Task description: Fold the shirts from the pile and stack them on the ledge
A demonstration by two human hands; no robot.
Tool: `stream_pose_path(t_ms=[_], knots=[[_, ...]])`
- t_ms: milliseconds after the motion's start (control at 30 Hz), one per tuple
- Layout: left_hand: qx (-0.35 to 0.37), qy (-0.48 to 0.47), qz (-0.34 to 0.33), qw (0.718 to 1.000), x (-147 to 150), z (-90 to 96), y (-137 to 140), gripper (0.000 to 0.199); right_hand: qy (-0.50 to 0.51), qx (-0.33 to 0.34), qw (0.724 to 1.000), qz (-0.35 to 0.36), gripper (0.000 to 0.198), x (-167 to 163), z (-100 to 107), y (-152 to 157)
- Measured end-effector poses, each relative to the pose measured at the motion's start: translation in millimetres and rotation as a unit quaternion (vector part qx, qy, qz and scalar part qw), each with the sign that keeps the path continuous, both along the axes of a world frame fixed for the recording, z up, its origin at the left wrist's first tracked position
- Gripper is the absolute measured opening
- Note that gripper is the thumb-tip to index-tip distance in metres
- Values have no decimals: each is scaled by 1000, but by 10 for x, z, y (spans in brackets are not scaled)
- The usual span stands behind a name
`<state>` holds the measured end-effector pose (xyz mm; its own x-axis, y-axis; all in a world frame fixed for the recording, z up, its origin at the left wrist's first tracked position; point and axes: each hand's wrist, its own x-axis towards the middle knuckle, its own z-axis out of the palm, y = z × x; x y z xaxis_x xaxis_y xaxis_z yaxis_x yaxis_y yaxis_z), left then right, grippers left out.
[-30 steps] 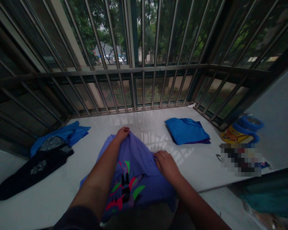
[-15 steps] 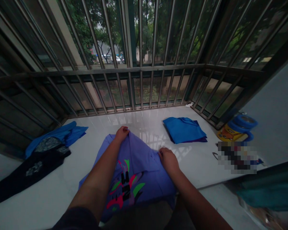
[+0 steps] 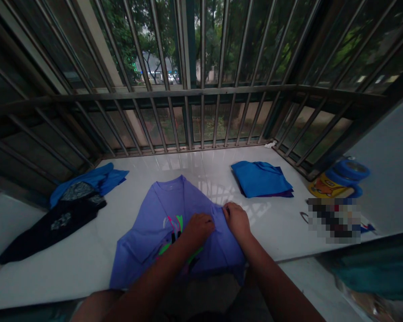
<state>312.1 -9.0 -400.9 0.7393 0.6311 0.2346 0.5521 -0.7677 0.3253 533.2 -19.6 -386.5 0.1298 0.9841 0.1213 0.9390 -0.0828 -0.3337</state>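
Observation:
A purple shirt (image 3: 141, 237) with a bright green, pink and black print lies spread at the front of the white ledge, its collar toward the window. My right hand (image 3: 237, 220) is closed on the shirt's right edge, pinching the cloth near the shoulder. Just left of it, my left hand (image 3: 199, 229) rests over the shirt with curled fingers gripping the fabric beside the print. My left forearm covers part of the print. The shirt's right side is folded over and bunched under my hands.
Folded blue cloth (image 3: 260, 179) lies at the back right of the white ledge (image 3: 201, 163). Dark patterned clothing (image 3: 67, 219) and blue clothing (image 3: 90, 181) lie at left. A yellow-and-blue container (image 3: 336, 179) stands at right. Metal bars (image 3: 188, 91) line the window.
My left hand has let go of the collar area and moved right and nearer, beside my right hand. The flap it held now lies flatter, showing the collar. My right hand stays at the edge.

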Motion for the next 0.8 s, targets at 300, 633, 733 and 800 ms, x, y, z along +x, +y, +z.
stream_pose_path(t_ms=[300,633,733,800], knots=[[12,-1,14,1000,-238,25,-162,21,2,-12,1000,6,15,9,34,-1],[-38,1,71,997,-411,-103,-190,48,-39,-45,996,73,34,66,282,-12],[-39,1,95,995,-479,4,-193,54,-59,-66,987,137,41,10,353,-109],[-34,16,124,992,-524,82,-187,52,-70,-85,980,167,43,-17,382,-148]])
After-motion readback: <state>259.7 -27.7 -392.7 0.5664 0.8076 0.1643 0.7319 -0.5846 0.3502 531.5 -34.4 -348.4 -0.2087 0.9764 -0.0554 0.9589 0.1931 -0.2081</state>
